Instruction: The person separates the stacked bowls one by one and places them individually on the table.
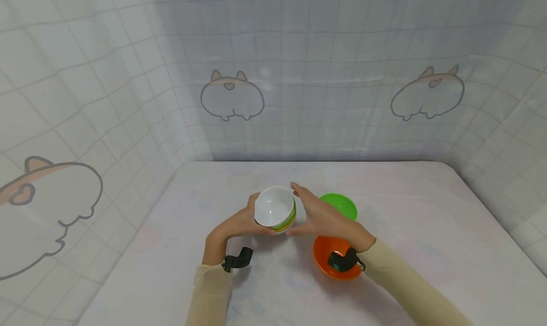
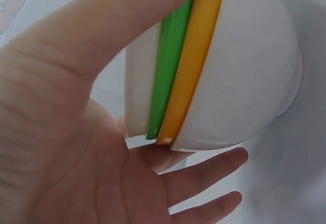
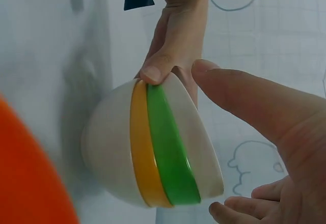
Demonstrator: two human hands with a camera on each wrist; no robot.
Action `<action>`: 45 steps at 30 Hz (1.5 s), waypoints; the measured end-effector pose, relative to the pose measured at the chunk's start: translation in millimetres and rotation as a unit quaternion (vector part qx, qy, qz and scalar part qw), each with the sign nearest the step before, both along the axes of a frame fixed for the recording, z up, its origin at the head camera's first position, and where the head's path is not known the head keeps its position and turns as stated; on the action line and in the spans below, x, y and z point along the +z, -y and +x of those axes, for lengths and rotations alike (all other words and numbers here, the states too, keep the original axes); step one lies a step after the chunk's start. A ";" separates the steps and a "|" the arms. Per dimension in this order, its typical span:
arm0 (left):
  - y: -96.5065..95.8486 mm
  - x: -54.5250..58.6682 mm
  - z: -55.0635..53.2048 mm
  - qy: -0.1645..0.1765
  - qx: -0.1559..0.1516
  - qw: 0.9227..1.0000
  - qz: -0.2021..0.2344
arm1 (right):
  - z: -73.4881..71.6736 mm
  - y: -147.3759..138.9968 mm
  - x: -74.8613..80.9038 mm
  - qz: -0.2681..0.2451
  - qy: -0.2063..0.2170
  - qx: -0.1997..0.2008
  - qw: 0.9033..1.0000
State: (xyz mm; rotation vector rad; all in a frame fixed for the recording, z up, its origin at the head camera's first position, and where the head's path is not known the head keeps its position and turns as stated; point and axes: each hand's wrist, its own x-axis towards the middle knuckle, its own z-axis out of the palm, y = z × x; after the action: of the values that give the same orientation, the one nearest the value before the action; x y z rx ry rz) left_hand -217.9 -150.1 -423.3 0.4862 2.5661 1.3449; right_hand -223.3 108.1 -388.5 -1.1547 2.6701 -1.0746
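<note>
The left hand grips the white bowl at its 9 o'clock side, thumb curled over the rim. The bowl is tipped, held above the table, mouth facing the wearer at 6 o'clock. The right hand, fingers straight, touches its 3 o'clock side.

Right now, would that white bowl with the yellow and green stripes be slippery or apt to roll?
The white bowl with yellow and green stripes looks glossy, so probably slick. The left hand grips it tilted sideways; its rounded wall suggests it might roll if released. It seems stiff and light.
</note>
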 end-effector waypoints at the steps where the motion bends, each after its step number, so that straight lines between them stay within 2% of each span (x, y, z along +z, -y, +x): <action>1: -0.1 0.3 0.0 0.001 -0.002 1.000 0.001 | -2.1 3.0 0.6 -0.001 0.000 0.005 1.000; 7: -0.2 1.6 0.5 0.004 0.002 1.000 0.001 | -14.3 18.2 3.4 -0.004 0.002 0.027 1.000; 14: 0.2 4.3 3.2 0.020 0.003 1.000 -0.002 | -19.2 31.7 4.9 0.004 0.012 0.044 0.999; 22: 0.1 3.8 2.6 0.023 -0.001 1.000 -0.007 | -21.7 40.4 3.6 0.063 -0.023 0.014 0.998; 30: -0.3 2.5 2.2 0.030 -0.004 1.000 0.007 | -25.3 40.8 1.9 0.016 0.025 0.021 0.999; 34: 0.1 1.5 1.1 0.024 -0.004 1.000 0.002 | -25.3 41.0 0.2 0.004 0.035 0.019 0.999; 40: 1.8 -1.9 -2.1 0.010 -0.017 1.000 0.005 | -21.8 42.2 -1.4 0.003 0.030 -0.011 0.999; 45: 7.4 -0.7 -0.4 0.029 -0.003 1.000 0.002 | -16.9 42.7 1.2 -0.018 0.039 -0.032 0.999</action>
State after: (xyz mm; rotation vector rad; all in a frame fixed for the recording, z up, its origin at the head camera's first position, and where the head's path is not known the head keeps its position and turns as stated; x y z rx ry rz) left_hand -218.4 -157.4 -424.0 0.4473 2.5138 1.3414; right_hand -240.2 65.4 -387.2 -1.0173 2.6549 -1.1575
